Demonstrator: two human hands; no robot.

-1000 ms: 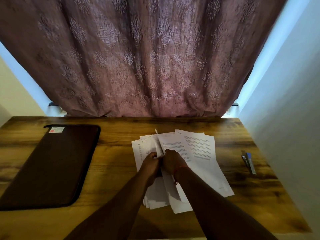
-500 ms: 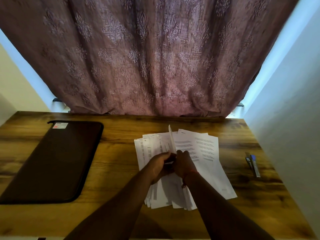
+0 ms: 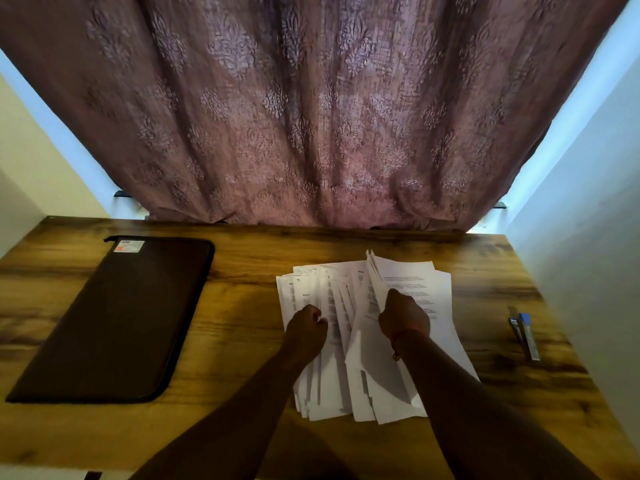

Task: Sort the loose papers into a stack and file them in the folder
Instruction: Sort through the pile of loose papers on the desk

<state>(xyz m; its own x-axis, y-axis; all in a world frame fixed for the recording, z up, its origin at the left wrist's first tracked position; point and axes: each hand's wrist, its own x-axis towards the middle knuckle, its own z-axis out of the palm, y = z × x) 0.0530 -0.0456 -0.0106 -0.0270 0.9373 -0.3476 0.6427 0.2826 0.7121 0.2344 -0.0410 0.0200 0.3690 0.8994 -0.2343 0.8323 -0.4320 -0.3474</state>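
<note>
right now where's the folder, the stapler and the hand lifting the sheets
folder [image 3: 114,317]: head view, middle of its dark closed cover.
stapler [image 3: 524,332]: head view, its blue and grey body near the table's right edge.
right hand [image 3: 403,315]: head view, back of the hand gripping the raised sheets.

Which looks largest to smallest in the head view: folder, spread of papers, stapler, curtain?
1. Curtain
2. Folder and papers: apparent areas too close to rank.
3. Stapler, clearly smallest.

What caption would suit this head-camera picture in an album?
Right hand lifts sheets from the fanned loose papers; left hand rests on them; folder closed alongside.
</note>
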